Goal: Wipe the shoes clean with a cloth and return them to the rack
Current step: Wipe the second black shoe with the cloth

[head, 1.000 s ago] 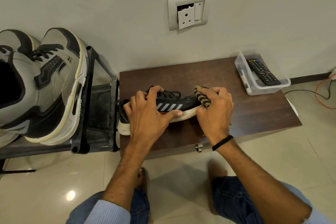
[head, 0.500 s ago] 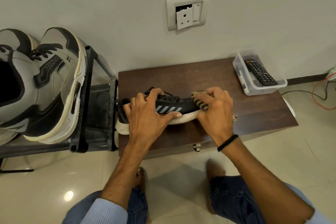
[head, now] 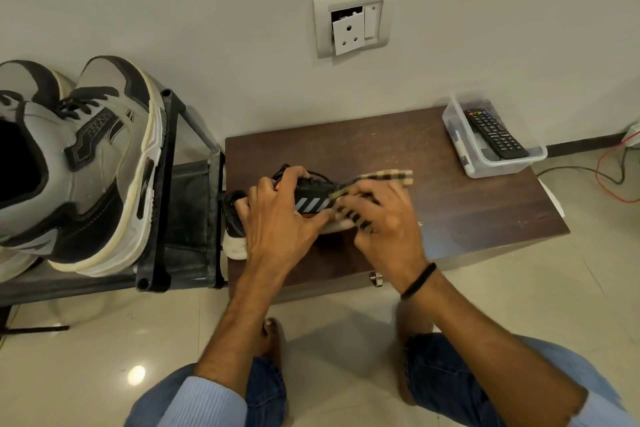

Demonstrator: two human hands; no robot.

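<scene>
Black striped sneaker point(head: 311, 205): lying on the brown table point(head: 467, 204), left hand point(head: 277, 218) clasping its midfoot, right hand point(head: 388, 222) gripping a checked cloth point(head: 389, 175) against the toe. Likely light, soft upper, firm sole; best held at midfoot

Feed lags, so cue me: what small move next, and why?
Probably sweep the cloth toward the toe: the right hand presses it on the shoe beside the stripes, and the left hand grips the shoe on the table.
</scene>
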